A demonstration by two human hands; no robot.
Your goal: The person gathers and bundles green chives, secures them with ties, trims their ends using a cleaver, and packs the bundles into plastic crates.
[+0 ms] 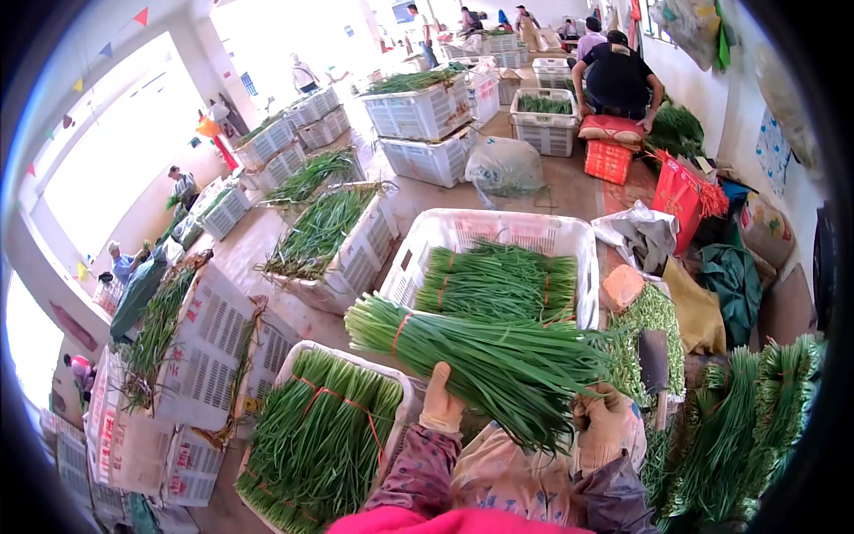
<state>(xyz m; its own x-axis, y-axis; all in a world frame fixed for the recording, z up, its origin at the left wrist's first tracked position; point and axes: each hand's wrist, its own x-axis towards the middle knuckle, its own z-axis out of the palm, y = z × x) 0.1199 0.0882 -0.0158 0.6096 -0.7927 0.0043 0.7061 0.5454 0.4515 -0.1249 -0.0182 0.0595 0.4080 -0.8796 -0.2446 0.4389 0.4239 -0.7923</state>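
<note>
The left hand holds the banded garlic-chive bundle from below, apparently supporting its weight; the right hand, grip indeterminable, adjoins the leaf tips.

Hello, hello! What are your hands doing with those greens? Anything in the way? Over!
Left hand gripping green bunch, red band near pale end. Right hand by leafy tips. White crate just beyond; nothing seen blocking. Over.

White wall right | brown floor | bright openings left | bunting above
</note>
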